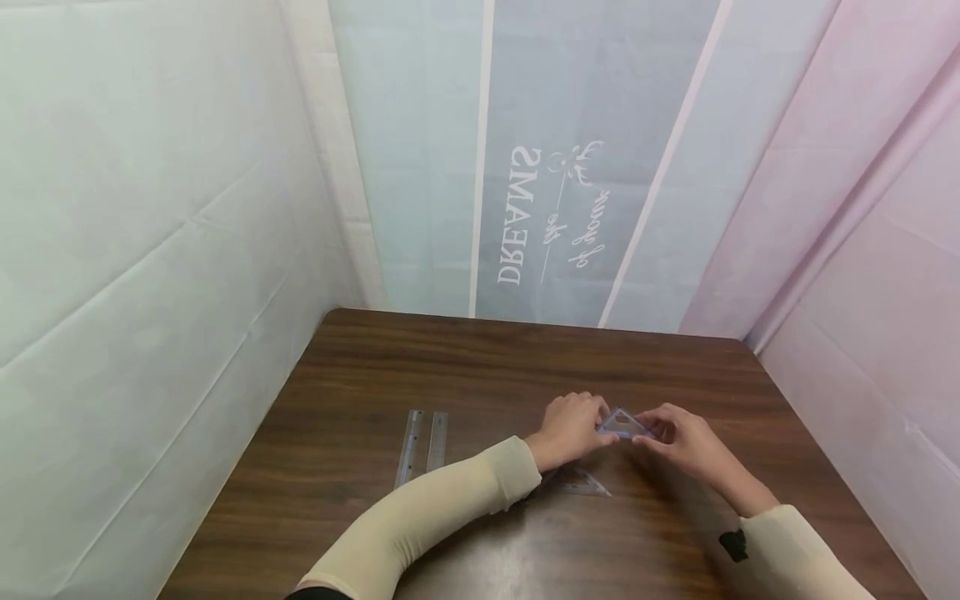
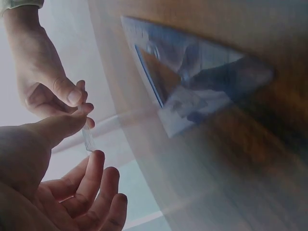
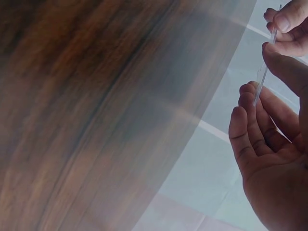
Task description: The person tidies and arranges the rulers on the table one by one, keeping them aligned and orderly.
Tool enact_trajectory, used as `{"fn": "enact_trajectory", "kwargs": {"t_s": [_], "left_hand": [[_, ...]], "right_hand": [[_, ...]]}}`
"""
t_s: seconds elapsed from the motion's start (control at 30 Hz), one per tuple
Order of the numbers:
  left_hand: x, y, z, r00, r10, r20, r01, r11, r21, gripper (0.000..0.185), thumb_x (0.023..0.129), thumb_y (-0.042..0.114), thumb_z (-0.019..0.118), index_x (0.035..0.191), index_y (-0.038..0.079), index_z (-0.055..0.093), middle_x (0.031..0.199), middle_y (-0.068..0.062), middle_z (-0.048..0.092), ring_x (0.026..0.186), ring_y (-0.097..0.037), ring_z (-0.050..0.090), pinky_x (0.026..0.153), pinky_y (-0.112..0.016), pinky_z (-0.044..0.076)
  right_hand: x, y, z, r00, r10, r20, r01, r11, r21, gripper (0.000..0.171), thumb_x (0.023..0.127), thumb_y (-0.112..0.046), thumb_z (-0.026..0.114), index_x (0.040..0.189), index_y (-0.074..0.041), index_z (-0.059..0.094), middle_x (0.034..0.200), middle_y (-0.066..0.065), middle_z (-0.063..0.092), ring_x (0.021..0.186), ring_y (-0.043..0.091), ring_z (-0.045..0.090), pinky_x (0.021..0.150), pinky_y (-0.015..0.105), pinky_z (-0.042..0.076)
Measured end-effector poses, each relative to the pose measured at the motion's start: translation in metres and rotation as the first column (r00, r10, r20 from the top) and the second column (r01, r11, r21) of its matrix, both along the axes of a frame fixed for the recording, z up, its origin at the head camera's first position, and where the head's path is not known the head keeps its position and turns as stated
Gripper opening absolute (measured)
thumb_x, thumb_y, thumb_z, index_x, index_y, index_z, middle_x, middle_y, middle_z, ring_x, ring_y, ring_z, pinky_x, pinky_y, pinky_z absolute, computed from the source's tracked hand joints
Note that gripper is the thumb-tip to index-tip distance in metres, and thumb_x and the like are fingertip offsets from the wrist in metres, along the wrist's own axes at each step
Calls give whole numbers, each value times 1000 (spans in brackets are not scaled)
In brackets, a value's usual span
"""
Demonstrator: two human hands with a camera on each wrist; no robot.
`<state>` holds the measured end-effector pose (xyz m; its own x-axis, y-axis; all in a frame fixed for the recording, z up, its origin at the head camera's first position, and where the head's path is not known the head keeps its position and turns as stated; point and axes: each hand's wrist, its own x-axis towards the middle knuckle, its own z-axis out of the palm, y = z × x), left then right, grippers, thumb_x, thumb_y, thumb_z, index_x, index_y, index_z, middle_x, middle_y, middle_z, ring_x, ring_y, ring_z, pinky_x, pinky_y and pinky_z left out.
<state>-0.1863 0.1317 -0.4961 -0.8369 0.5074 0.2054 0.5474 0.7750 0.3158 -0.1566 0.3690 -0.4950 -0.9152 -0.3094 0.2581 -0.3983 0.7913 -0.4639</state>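
Observation:
A small clear triangular set square [image 1: 621, 423] with bluish edges is held up between both hands above the table. My left hand [image 1: 572, 427] pinches its left corner, while the right hand [image 1: 682, 440] grips the opposite corner between thumb and fingers. Both wrist views show this held set square [image 2: 88, 137] almost edge-on, as a thin strip. A second, larger clear set square [image 1: 585, 482] lies flat on the table below the left wrist, partly covered by it in the head view. Its triangular cut-out shows in the left wrist view.
Two clear straight rulers, a wider one [image 1: 407, 450] and a narrower one [image 1: 438, 442], lie side by side left of the hands; the left sleeve hides their near ends. The brown wood-grain table [image 1: 360, 358] is bordered by hanging fabric [image 1: 420, 167] at the back and sides.

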Motion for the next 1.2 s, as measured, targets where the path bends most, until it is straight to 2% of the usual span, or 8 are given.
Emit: {"fn": "enact_trajectory", "kwargs": {"t_s": [0.3, 0.47, 0.6, 0.8, 1.03, 1.2], "left_hand": [[20, 9, -5, 1000, -17, -5, 16, 999, -32, 36, 92, 57, 82, 112, 28, 76, 93, 21, 68, 81, 3, 57, 72, -17, 41], [30, 14, -7, 998, -33, -44, 29, 996, -86, 37, 91, 58, 82, 113, 28, 77, 91, 21, 67, 81, 2, 58, 70, -18, 42], [36, 17, -8, 996, -44, -73, 34, 990, -135, 39, 92, 60, 81, 115, 28, 77, 90, 20, 67, 83, 1, 60, 70, -18, 42], [45, 19, -6, 998, -40, -49, 31, 986, -163, 36, 91, 57, 82, 114, 30, 77, 91, 17, 68, 83, 0, 59, 70, -19, 42], [53, 25, -12, 996, -64, -59, 50, 974, -221, 28, 92, 56, 81, 98, 30, 72, 79, 16, 59, 73, -3, 51, 66, -21, 36], [56, 29, -17, 995, -87, -58, 69, 965, -253, 31, 93, 56, 80, 89, 29, 65, 75, 15, 54, 70, -4, 48, 66, -23, 35]], "right_hand": [[18, 15, -13, 998, 36, -57, -37, 999, -18, 32, 84, -16, 94, 111, -9, 78, 94, -9, 66, 78, 3, 59, 64, 26, 52], [29, 20, -20, 996, 40, -80, -42, 999, -15, 33, 83, -18, 95, 110, -12, 77, 95, -12, 66, 81, 1, 60, 66, 27, 55], [34, 22, -23, 990, 76, -118, -79, 996, -26, 34, 80, -14, 96, 108, -13, 77, 95, -13, 66, 82, 1, 61, 67, 28, 56], [37, 27, -27, 979, 156, -130, -163, 986, -46, 38, 78, -9, 97, 108, -14, 74, 96, -12, 67, 82, 2, 62, 68, 28, 56], [41, 36, -32, 970, 219, -105, -226, 972, -59, 41, 77, -10, 98, 108, -16, 72, 98, -9, 70, 85, 4, 65, 71, 29, 58], [43, 41, -37, 967, 243, -69, -248, 965, -79, 41, 79, -9, 97, 110, -15, 71, 99, -6, 70, 86, 4, 66, 71, 29, 59]]}}
